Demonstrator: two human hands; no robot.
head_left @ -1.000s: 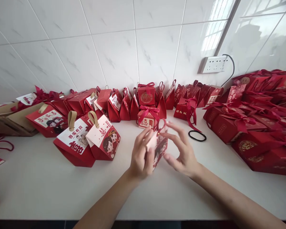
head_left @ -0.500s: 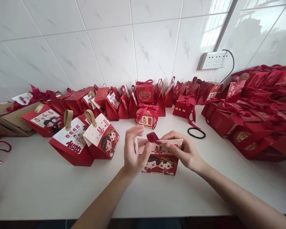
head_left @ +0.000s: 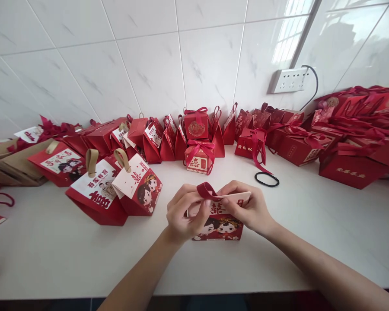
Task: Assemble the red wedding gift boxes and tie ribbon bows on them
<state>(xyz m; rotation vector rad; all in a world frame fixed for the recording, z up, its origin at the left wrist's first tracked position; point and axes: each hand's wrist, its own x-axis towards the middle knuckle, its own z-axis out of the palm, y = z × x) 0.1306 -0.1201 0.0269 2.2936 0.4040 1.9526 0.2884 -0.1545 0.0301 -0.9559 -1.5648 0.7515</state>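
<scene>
A small red and pink gift box (head_left: 218,229) with two cartoon figures and a double-happiness character stands upright on the white table in front of me. From its top edge rises a dark red ribbon loop (head_left: 205,189). My left hand (head_left: 185,212) is closed on the left side of the top edge, thumb in front near the base of the loop, fingers curled behind. With thumb in front and fingers behind, my right hand (head_left: 249,208) pinches the same edge further right. Fingers cover part of the printed top.
To the left stand two gift boxes with tan loops (head_left: 136,185). A row of red boxes (head_left: 168,144) lines the tiled wall. More red boxes (head_left: 353,166) are piled at right. A black elastic band (head_left: 266,179) lies behind my right hand; a power strip (head_left: 289,80) is on the wall.
My left fingers have curled from spread to closed on the box's top edge. The pile at right looks different: its near boxes have shifted back, baring some table.
</scene>
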